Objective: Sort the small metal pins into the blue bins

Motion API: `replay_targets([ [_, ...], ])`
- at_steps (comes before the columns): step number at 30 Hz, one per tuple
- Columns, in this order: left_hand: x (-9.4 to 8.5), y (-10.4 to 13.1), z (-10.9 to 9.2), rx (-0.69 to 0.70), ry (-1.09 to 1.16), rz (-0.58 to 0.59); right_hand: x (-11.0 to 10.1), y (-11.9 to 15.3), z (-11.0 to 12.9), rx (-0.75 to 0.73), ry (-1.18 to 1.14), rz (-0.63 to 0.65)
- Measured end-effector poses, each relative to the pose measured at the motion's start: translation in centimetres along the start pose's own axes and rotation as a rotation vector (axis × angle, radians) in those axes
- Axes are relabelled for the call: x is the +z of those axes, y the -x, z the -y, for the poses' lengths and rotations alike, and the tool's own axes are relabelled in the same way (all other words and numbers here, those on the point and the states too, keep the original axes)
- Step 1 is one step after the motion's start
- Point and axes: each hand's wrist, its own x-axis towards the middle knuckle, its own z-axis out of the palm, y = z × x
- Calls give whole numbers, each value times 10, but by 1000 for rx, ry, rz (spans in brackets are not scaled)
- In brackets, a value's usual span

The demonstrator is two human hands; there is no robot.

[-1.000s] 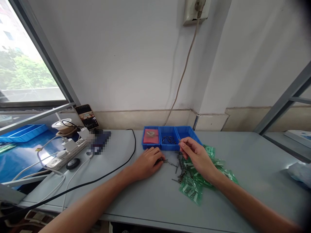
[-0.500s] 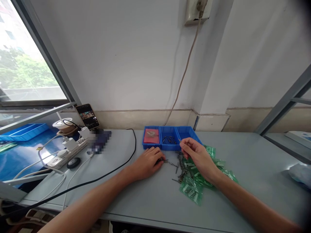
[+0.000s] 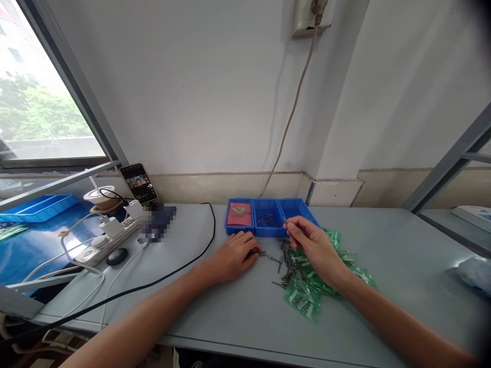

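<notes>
My right hand (image 3: 313, 247) pinched closed on a tiny slender part (image 3: 285, 220), my left hand (image 3: 237, 257) curled over thin, dark-grey, metallic pins (image 3: 262, 253), its hold too hidden to tell

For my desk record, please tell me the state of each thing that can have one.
Right hand: pinching a thin part
Left hand: curled over metal parts
Green bags: filled, heaped
Middle blue bin: holding dark parts
Left blue bin: holding red sheet
Phone: propped up, lit
Cup: upright, lidded
Wall plug: inserted
Power strip: adapters plugged in
</notes>
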Motion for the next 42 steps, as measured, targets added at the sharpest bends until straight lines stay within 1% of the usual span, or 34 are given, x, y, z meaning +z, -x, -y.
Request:
replay_targets([
  [7,1,0,1,9,3,-5,1,1,2,3,-76,16],
  [22,0,0,0,0,0,7,2,0,0,2,-62,-13],
  [34,1,1,1,0,-4,3,3,5,10,26,-145,52],
  [37,1,1,1,3,1,5,3,4,9,-8,-110,43],
  [42,1,1,1,2,-3,7,3,2,3,-67,10,-13],
])
